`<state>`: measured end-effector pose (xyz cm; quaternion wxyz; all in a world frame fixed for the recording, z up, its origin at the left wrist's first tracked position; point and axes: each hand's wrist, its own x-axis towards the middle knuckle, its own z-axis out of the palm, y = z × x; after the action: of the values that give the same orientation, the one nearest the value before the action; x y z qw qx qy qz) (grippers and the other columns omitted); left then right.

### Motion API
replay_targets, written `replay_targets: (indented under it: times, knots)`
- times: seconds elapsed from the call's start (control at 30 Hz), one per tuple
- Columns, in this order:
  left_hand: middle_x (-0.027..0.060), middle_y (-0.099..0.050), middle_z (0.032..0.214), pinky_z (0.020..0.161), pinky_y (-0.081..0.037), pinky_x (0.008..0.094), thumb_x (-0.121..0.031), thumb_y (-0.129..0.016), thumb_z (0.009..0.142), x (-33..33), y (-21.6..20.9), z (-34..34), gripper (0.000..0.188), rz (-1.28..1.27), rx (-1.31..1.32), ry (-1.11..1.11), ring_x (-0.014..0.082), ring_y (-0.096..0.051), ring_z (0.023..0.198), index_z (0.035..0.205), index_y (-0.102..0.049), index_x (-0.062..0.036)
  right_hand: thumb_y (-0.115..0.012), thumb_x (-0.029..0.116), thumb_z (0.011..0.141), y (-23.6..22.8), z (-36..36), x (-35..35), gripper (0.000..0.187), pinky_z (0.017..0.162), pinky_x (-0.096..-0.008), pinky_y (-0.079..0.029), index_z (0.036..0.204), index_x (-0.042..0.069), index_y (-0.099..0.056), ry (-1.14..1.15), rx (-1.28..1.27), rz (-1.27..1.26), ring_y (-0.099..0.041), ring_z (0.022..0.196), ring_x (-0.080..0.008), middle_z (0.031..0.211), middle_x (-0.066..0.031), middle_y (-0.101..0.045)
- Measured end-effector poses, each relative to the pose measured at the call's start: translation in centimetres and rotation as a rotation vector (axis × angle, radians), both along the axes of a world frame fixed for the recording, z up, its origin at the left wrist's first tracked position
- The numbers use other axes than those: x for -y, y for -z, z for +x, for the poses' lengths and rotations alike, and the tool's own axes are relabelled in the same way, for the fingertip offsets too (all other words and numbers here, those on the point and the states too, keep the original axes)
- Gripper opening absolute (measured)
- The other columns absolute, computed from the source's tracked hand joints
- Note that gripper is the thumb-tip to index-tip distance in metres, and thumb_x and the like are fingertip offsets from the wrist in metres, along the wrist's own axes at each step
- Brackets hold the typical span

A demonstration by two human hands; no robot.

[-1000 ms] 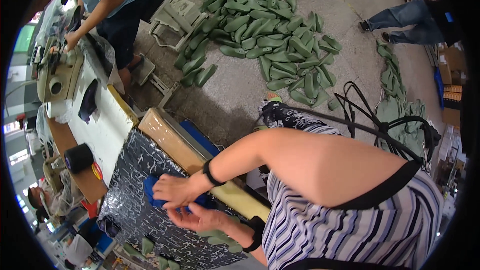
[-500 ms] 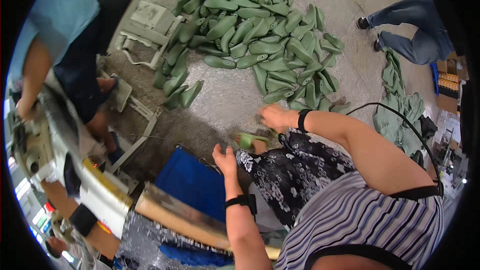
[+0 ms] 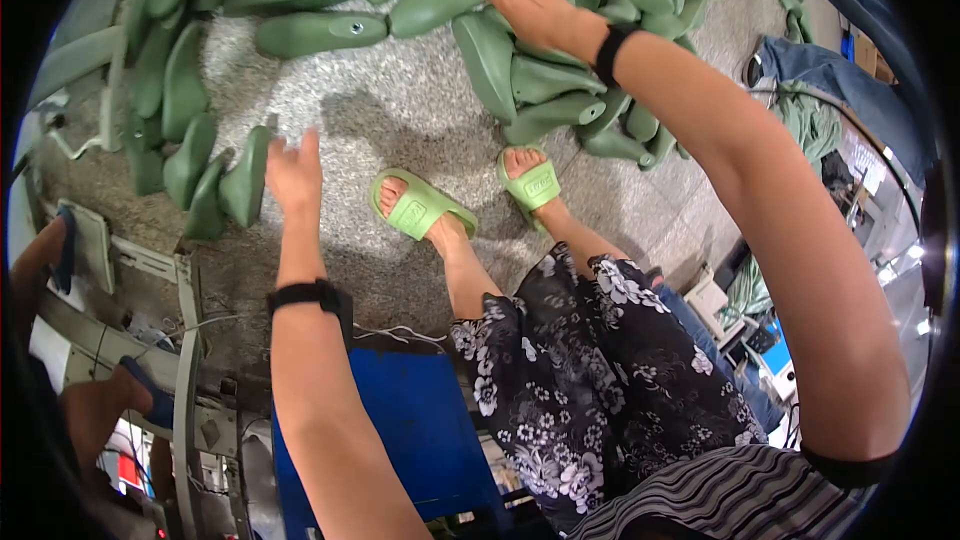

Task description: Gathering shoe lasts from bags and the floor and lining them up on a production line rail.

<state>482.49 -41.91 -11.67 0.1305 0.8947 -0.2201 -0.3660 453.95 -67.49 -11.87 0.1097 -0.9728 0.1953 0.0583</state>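
Observation:
Green plastic shoe lasts lie heaped on the floor ahead of me. My right hand (image 3: 530, 12) is over the heap, palm down with its fingers stretched out. Its fingertips meet the end of one long shoe last (image 3: 432, 6) in the picture; whether they touch it, I cannot tell. Farther left, my left hand (image 3: 294, 176) is beside an upright shoe last (image 3: 246, 178), fingers apart and slightly blurred, with nothing visible in it. Another shoe last (image 3: 322, 34) lies on its side between the hands, toward the far side.
My feet in light green slippers (image 3: 425, 213) stand on the speckled floor (image 3: 350, 100). A blue panel (image 3: 405, 420) is near my left forearm. A metal frame (image 3: 188, 380) stands at the left, with another person's feet beside it. Someone's jeans (image 3: 830, 80) show at the right.
I have leaned in, so the heap looks much nearer. Both hands have moved forward: the right one over the shoe lasts, the left one beside the shoe lasts at the left.

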Motion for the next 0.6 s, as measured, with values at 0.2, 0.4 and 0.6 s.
replay_targets:
  times: [0.2,0.4,0.6]
  knots:
    - [0.0185,-0.045,0.131,0.088,-0.042,0.0487,-0.051,-0.066,0.073,9.5,14.9,-1.6,0.078,-0.365,-0.456,-0.302,0.0365,-0.046,0.118,0.126,-0.046,0.0021,-0.056,0.012,0.069,5.7,5.6,-2.9,0.011,0.068,-0.0404,-0.048,0.074,0.006,-0.063,0.177,-0.111,-0.157,-0.058,0.078,-0.0283,0.076,-0.0114,-0.060]
    - [0.0138,-0.054,0.112,0.087,-0.049,0.0421,-0.012,-0.059,0.082,8.2,15.0,-5.7,0.038,-0.394,-0.693,-0.867,0.0257,-0.053,0.104,0.114,-0.047,0.0052,-0.055,0.015,0.069,2.5,4.6,-0.4,0.013,0.067,-0.0344,-0.040,0.075,0.006,-0.064,0.209,-0.188,-0.323,-0.052,0.078,-0.0237,0.078,-0.0095,-0.058]
    - [0.0134,-0.048,0.124,0.097,-0.044,0.0450,-0.014,-0.053,0.089,0.8,-3.6,-7.7,0.041,-0.263,-1.282,-0.860,0.0271,-0.050,0.112,0.124,-0.041,0.0028,-0.059,0.013,0.067,-6.7,2.6,-1.6,0.010,0.067,-0.0392,-0.041,0.070,0.006,-0.066,0.166,-0.129,-0.074,-0.055,0.078,-0.0275,0.075,-0.0110,-0.060]
